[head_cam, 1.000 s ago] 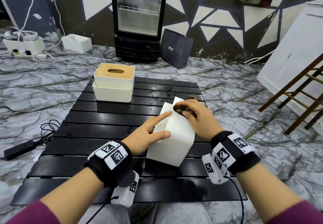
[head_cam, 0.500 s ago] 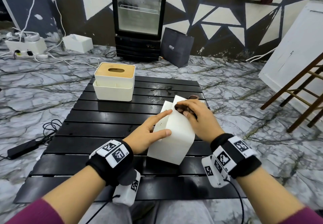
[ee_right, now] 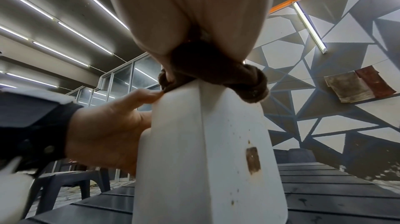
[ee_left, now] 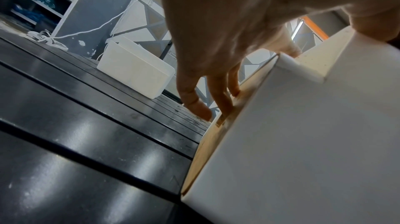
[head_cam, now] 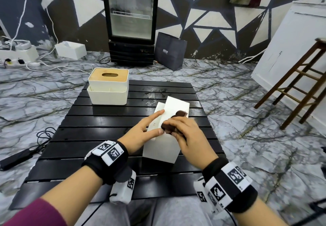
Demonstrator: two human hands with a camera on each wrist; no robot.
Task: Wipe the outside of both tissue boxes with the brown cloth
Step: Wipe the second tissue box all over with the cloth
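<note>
A white tissue box [head_cam: 162, 146] lies tipped on the black slatted table [head_cam: 98, 125], its wooden lid facing left [ee_left: 216, 142]. My left hand [head_cam: 159, 122] steadies it: the index finger lies straight along the upper edge, the thumb rests on the top face, and the other fingertips [ee_left: 225, 108] touch the lid. My right hand [head_cam: 173, 128] grips the bunched brown cloth [head_cam: 180, 114] and presses it on the box's upper ridge [ee_right: 205, 159]. The second tissue box [head_cam: 108, 89], white with a wooden lid, stands upright at the table's far left.
On the marble floor stand a glass-door fridge [head_cam: 130, 21] and a black paper bag [head_cam: 170, 51] behind the table. A wooden stool [head_cam: 299, 88] and a leaning white board [head_cam: 291, 49] are at the right. Cables and a power adaptor [head_cam: 15, 158] lie at the left.
My right hand has slid the brown cloth toward me along the top of the tipped box, from its far end to about its middle. The left hand has stayed in place.
</note>
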